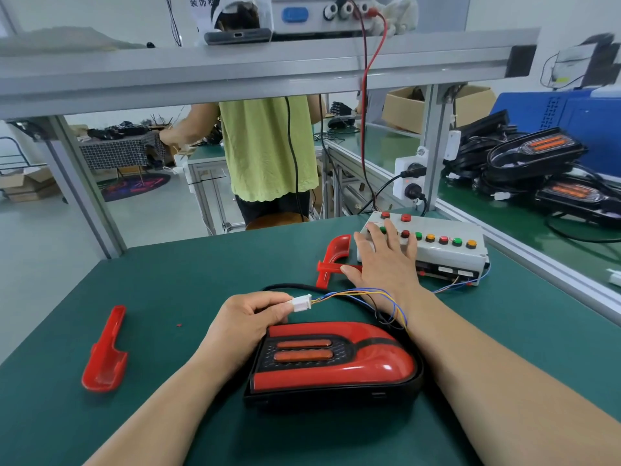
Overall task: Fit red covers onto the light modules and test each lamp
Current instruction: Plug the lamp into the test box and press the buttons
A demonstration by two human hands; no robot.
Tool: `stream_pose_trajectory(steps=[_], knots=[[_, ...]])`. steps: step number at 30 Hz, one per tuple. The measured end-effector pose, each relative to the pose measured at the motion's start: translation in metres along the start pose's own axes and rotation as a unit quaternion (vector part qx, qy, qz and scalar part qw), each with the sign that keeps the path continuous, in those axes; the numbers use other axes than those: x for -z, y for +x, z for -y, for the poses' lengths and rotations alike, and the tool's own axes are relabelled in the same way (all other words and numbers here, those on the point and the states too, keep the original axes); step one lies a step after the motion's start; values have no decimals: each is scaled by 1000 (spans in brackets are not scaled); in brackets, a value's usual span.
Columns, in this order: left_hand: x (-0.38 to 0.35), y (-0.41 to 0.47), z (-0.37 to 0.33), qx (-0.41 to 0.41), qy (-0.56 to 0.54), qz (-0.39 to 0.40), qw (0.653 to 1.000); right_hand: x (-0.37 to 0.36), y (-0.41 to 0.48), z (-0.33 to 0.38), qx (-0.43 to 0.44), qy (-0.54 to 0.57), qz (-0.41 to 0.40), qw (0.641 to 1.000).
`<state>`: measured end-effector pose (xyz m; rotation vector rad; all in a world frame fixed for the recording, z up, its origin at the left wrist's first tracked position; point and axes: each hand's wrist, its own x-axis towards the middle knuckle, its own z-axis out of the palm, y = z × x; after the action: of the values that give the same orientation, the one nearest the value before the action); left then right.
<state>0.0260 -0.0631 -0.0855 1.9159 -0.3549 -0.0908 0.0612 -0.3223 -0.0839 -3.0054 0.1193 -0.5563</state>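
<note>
My left hand (pixel 245 317) sits at the far left corner of the light module (pixel 336 375), its fingers (pixel 268 299) curled, and thumb and forefinger pinch the white connector (pixel 301 302) just above the bench (pixel 168 280). Thin coloured wires (pixel 369 294) run from that connector to the right, cross over my right wrist and lead toward the test box (pixel 447 253).

My right hand (pixel 386 257) lies flat on the left end of the test box. Its fingers (pixel 391 230) are straight and spread over the row of round buttons. I cannot tell which button they press.

The light module lies right in front of me between my forearms, with a fitted red cover (pixel 379 364) on its black base; two orange lens strips show in its dark centre panel.

A second red cover (pixel 332 257) lies just left of my right thumb. A third red cover (pixel 106 351) lies well apart on the left side of the bench. More light modules without covers (pixel 537 153) are stacked on the neighbouring bench to the right.
</note>
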Motion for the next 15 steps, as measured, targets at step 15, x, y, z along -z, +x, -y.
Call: stream_pose_trajectory(steps=[15], knots=[[-2, 0, 0, -6, 9, -22, 1000, 0, 1, 1, -3, -12, 17, 1000]])
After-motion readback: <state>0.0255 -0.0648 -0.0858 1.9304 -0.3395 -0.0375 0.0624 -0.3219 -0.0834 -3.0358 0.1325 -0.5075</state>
